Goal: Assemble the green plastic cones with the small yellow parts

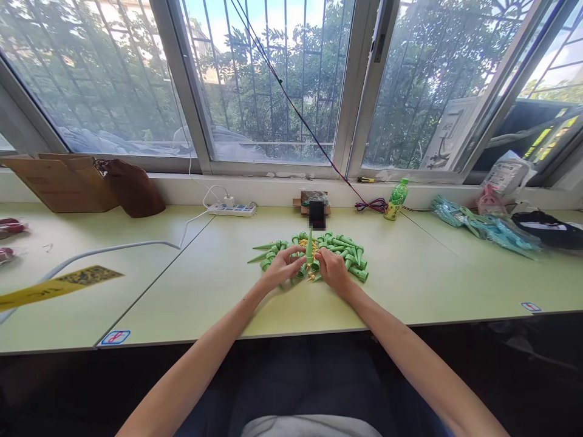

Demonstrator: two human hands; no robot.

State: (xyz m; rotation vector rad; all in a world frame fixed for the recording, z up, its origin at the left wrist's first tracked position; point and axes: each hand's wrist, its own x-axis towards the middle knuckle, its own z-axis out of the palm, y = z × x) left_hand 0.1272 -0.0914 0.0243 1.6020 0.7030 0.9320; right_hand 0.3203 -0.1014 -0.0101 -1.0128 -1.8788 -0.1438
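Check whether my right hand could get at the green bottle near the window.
Likely yes, with a forward stretch: past the low pile of green cones beside your right hand, the tabletop runs on to the bottle, with nothing tall between.

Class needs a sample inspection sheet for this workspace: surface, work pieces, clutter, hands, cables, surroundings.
Surface: pale green tabletop, seamed at left.
Work pieces: green spikes piled around small yellow pieces; one upright spike between the hands.
Clutter: cardboard box, brown bag, bottle, bluish plastic bags.
Hands: left hand and right hand at the upright spike; exact grips unclear.
Cables: white cable near power strip; coiled dark cable beside the bottle.
Surroundings: barred windows, foliage outside.
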